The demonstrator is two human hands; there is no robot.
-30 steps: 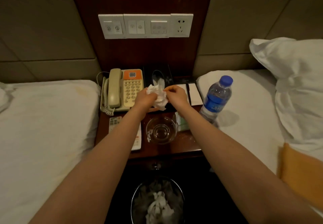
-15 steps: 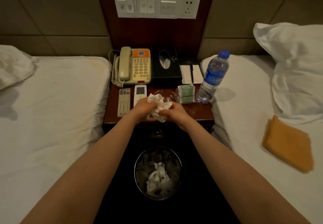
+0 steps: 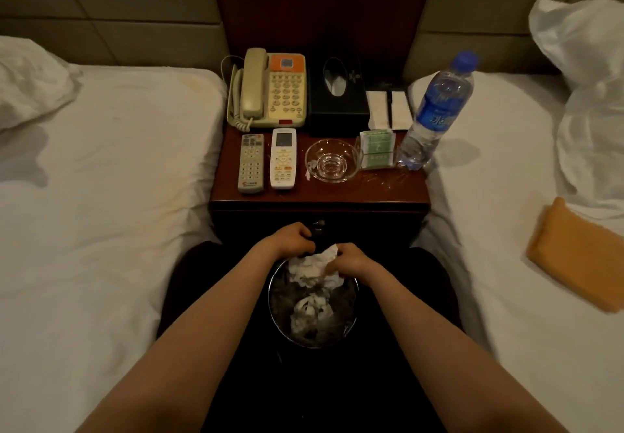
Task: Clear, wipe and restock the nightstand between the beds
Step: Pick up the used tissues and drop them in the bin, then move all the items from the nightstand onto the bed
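Over the waste bin (image 3: 312, 334), in front of the nightstand (image 3: 320, 196), both hands are closed on one crumpled tissue (image 3: 315, 264); the left hand (image 3: 292, 240) pinches its left edge and the right hand (image 3: 349, 258) its right, with the wad just above the rim; it looks feather-light, soft and easily torn, so any loose pinch should hold it, and it will probably drop slowly once let go; the bin already has more crumpled white paper inside. On the nightstand the glass ashtray (image 3: 332, 164) seems nearly empty, a pale scrap at its left edge; it is likely heavy, slick and breakable, best lifted by the thick rim; the black tissue box (image 3: 336, 93) shows tissue in its oval slot.
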